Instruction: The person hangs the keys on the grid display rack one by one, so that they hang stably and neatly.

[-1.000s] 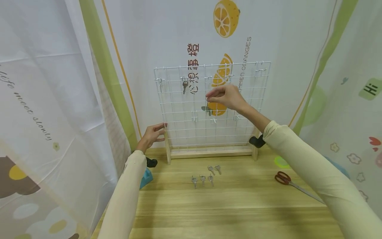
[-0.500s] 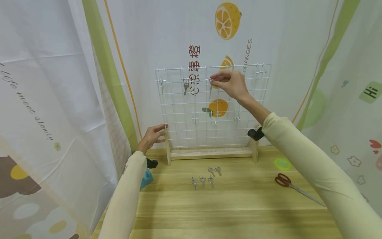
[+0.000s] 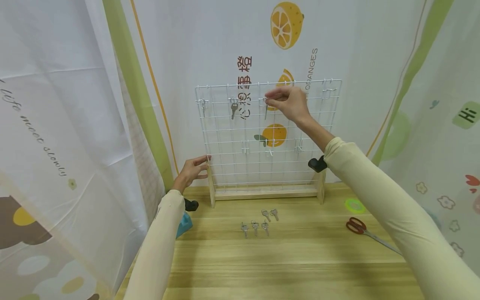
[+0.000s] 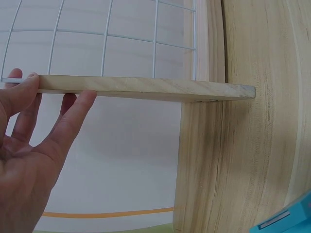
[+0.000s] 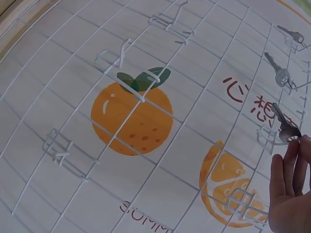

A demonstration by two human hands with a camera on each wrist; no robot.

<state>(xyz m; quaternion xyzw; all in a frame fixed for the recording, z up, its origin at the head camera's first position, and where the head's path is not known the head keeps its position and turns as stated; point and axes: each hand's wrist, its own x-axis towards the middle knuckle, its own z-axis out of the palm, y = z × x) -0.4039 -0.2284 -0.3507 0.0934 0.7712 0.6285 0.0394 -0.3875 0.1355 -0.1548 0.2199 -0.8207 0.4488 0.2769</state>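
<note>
Small silver-grey metal key (image 5: 289,130) hangs blade-down at white wire hook (image 3: 261,99), far centre, on white wire grid (image 3: 315,81); hook contact unclear. Right hand (image 3: 291,103): thumb and fingertips pinching key's top. Left hand (image 3: 191,170): fingers spread, gripping pale wooden upright (image 4: 146,87), left.

Bench (image 3: 300,258), lower frame: stand (image 3: 266,195) at rear, bearing grid (image 3: 258,128); curtain (image 3: 168,50) behind. Two hung keys (image 3: 234,109), grid's upper left; third key (image 3: 266,111), right of these. Five loose keys (image 3: 255,227) before stand, lower centre. Scissors (image 3: 356,225), lower right, before ring (image 3: 354,205).
</note>
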